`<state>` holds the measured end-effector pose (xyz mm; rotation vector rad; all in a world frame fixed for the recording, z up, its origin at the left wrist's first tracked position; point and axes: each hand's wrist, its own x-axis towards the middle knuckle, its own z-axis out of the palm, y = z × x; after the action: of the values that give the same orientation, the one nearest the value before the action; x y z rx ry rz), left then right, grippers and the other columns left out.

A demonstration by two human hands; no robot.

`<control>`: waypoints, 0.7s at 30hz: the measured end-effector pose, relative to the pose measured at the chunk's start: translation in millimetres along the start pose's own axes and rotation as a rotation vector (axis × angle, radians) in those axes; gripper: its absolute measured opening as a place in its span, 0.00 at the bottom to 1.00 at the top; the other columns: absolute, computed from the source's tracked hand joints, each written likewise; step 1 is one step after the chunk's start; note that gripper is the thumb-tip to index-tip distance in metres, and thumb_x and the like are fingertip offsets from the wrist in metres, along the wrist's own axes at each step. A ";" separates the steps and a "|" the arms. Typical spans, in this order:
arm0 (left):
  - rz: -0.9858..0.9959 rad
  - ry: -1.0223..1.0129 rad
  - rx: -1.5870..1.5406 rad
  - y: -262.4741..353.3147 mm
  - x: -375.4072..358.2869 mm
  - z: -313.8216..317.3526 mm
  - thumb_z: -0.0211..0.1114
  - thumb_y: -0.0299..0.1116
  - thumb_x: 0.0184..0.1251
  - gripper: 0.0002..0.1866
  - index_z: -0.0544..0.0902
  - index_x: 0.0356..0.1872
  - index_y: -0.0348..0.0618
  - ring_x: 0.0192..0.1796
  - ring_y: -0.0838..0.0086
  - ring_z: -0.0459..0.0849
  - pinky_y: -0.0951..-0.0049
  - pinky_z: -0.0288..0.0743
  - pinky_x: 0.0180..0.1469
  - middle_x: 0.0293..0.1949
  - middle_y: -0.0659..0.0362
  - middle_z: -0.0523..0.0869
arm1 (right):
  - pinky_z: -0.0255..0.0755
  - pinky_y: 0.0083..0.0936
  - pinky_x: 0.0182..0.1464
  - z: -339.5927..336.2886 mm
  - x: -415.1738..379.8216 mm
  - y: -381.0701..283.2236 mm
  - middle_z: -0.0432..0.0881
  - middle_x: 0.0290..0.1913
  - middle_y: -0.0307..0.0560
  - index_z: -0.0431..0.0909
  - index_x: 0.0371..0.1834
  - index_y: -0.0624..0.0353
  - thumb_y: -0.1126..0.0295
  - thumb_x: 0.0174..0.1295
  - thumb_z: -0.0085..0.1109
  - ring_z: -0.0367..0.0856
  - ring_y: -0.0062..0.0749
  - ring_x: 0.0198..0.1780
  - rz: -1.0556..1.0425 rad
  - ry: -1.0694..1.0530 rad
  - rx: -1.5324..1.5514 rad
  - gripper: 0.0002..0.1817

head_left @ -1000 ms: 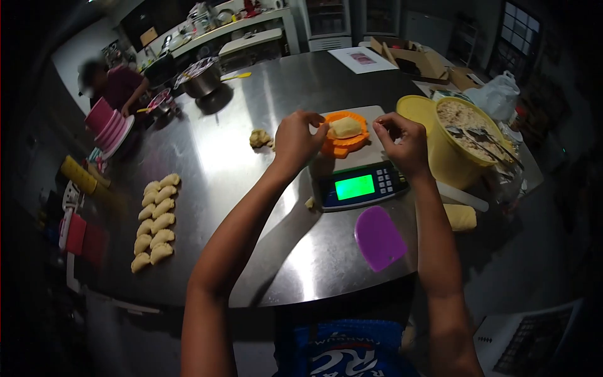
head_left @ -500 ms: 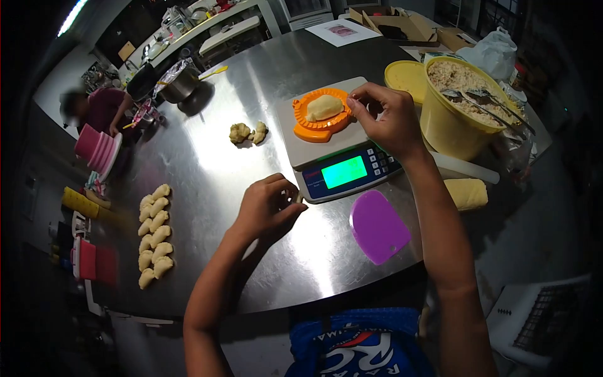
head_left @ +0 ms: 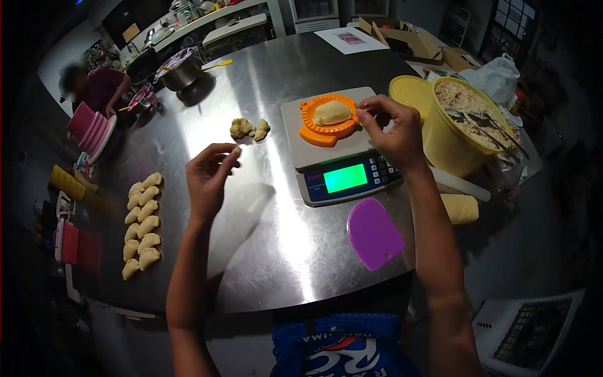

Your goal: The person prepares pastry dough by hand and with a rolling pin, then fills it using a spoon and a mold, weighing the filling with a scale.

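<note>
Moved toward scraps [head_left: 241, 129], left hand [head_left: 212, 179] pinches crumb [head_left: 236, 151]; right hand [head_left: 396, 129] curls beside orange mould [head_left: 318, 136], grip unclear; dough [head_left: 333, 114] looks plump.

Worn on the head, facing forward and down.
Looks across the table [head_left: 264, 270] from close above, to the counter [head_left: 215, 15] beyond.

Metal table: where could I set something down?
The table is bare between the left forearm and purple scraper, between the pastry rows and left hand, and behind the scale, between the pot and printed sheet. It is crowded on the right, where the bucket, pale block and scale bunch around the right hand.
</note>
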<state>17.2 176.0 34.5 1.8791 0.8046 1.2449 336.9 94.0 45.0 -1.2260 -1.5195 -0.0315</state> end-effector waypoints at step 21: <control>0.200 0.111 0.366 -9.6 16.7 28.9 0.72 0.29 0.61 0.08 0.85 0.39 0.41 0.34 0.74 0.86 0.76 0.79 0.37 0.34 0.60 0.88 | 0.79 0.33 0.49 30.5 -7.0 -24.0 0.85 0.41 0.50 0.84 0.46 0.58 0.70 0.55 0.69 0.85 0.41 0.44 -0.154 -0.106 -0.078 0.14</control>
<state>48.9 188.0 26.8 2.2425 0.9755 1.4080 297.7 96.7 42.0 -1.1851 -1.7168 -0.1294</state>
